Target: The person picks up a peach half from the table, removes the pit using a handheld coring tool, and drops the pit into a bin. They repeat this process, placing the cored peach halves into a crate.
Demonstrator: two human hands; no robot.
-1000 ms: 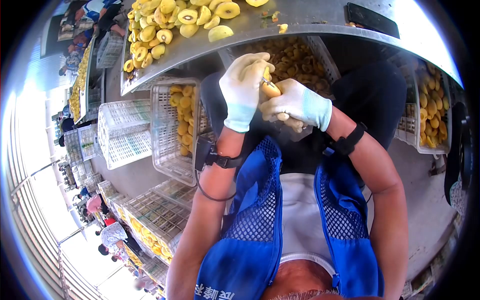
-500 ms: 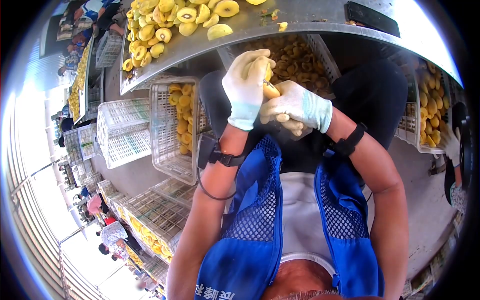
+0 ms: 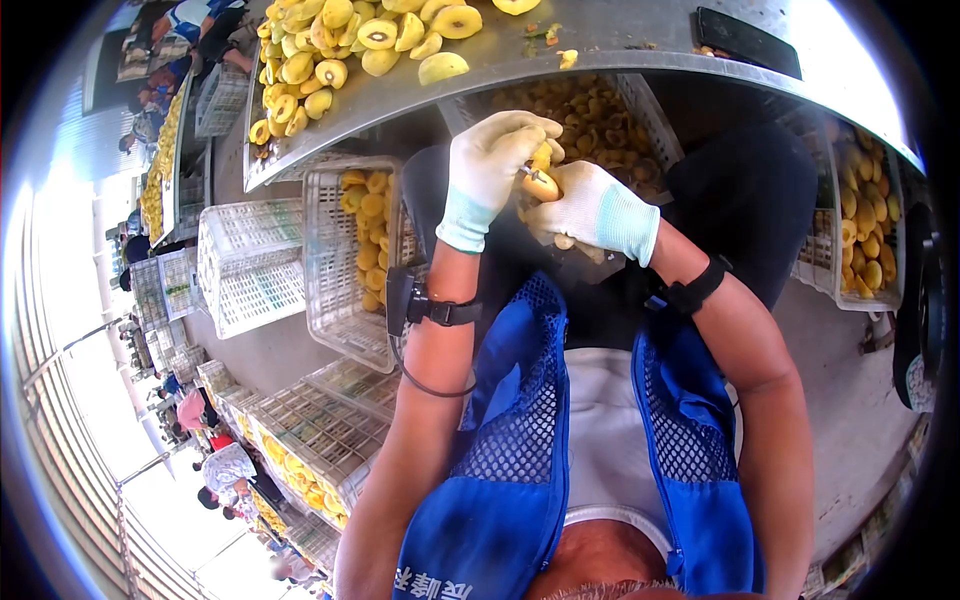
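Observation:
My left hand (image 3: pixel 492 165), in a white glove with a pale blue cuff, is closed beside a yellow fruit piece; a small metal tool tip (image 3: pixel 528 170) shows at its fingers. My right hand (image 3: pixel 598 212), gloved the same way, is closed on a yellow-orange fruit (image 3: pixel 541 186) touching the tool tip. Both hands meet above my lap, just short of the metal table (image 3: pixel 600 62). Whether the left fingers grip the tool, the fruit piece or both is hard to tell. Halved yellow fruits (image 3: pixel 378 34) with dark centres are heaped on the table.
A crate (image 3: pixel 650 120) of fruit pieces is under the table. Fruit-filled crates stand at left (image 3: pixel 347 335) and right (image 3: pixel 825 270). Stacked white crates (image 3: pixel 250 265) stand farther left. A black phone (image 3: pixel 748 42) lies on the table. Other people (image 3: pixel 228 468) are in the left background.
My left hand has tilted and shifted slightly, showing more of the fruit and tool tip. My right fingers have curled in. Another person's gloved hand at the far right crate has left view.

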